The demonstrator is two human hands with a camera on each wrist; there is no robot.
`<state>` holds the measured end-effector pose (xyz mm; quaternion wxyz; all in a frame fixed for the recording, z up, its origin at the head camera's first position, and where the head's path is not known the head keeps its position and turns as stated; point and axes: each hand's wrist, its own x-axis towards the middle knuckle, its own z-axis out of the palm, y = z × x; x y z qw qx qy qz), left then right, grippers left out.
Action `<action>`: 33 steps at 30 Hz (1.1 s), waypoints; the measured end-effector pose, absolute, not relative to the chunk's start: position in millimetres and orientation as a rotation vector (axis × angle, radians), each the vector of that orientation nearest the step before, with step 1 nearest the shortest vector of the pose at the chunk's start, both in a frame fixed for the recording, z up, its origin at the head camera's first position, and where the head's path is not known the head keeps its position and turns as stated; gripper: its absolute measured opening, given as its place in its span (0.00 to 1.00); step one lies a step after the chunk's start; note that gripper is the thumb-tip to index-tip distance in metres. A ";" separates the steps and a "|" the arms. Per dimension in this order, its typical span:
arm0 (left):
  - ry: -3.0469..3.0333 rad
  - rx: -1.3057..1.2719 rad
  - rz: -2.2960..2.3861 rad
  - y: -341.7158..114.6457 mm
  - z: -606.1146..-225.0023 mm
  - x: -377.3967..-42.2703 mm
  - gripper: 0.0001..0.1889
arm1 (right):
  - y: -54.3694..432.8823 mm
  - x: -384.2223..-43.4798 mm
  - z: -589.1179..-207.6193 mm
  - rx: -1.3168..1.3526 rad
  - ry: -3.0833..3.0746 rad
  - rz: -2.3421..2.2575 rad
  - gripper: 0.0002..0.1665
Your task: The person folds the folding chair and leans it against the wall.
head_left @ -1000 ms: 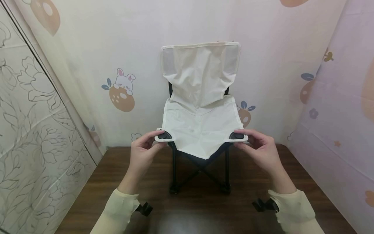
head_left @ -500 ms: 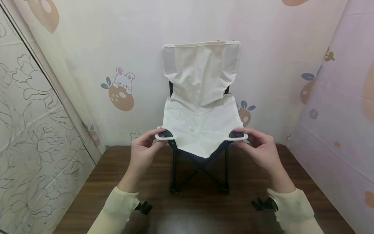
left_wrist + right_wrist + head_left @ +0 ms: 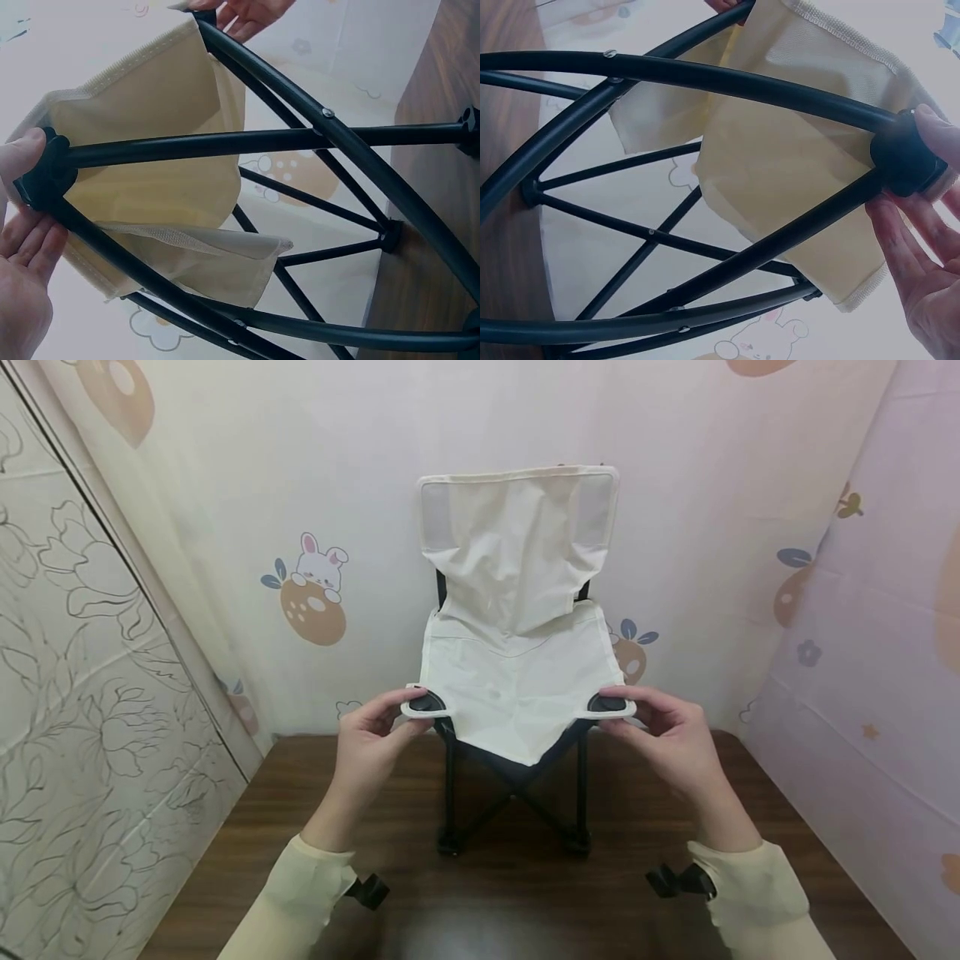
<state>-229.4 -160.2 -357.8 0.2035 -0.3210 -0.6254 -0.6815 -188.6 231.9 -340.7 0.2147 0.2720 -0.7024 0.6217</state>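
Note:
A small folding chair [image 3: 517, 668] with an off-white fabric seat and back stands unfolded on a dark wooden tabletop, facing me. At its front left corner my left hand [image 3: 367, 739] pinches the black corner joint [image 3: 46, 169] and fabric edge between thumb and fingers. My right hand [image 3: 671, 739] grips the matching front right corner joint [image 3: 906, 154] in the same way. Under the seat the black tube legs [image 3: 225, 142] cross, held by small rivets. The seat fabric sags a little between the two corners, and its front edge dips to a point in the middle.
The wooden tabletop [image 3: 480, 902] reaches back to a curtain [image 3: 187, 635] printed with rabbits and carrots. Another printed cloth hangs at the right, and a flower-line panel [image 3: 82, 693] stands at the left. Black wrist straps [image 3: 367, 891] stick out below both sleeves.
Both hands keep their hold on the front corners. The chair stays in place, apart from a very slight shift of the whole view.

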 end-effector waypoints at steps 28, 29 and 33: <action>-1.765 -0.897 -1.843 -155.3 -352.5 -232.4 0.20 | 228.8 -189.3 -335.5 0.751 -1.981 1.649 0.22; -1.765 -0.895 -1.844 -154.9 -351.9 -232.0 0.20 | 228.8 -189.5 -335.4 0.747 -1.988 1.636 0.22; -1.769 -0.887 -1.850 -153.3 -350.7 -231.5 0.20 | 228.9 -190.2 -335.3 0.731 -2.007 1.609 0.23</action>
